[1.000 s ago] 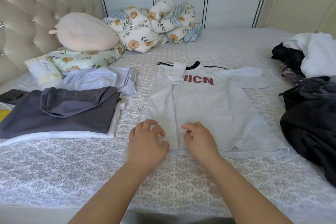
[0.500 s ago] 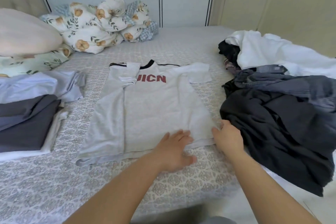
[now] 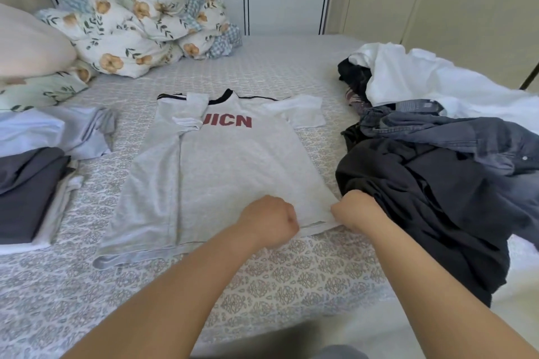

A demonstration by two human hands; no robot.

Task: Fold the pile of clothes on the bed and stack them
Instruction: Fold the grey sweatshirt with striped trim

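The light grey short-sleeved cotton T-shirt [image 3: 221, 178] lay flat on the patterned bed [image 3: 291, 277], long axis running away from the person, its near-right hem corner pinched between left hand [image 3: 269, 220] and right hand [image 3: 354, 210], both curled closed upon it.

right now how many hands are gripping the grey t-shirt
2: the left hand grips the bottom hem of the grey t-shirt near its middle, the right hand grips the hem's right corner.
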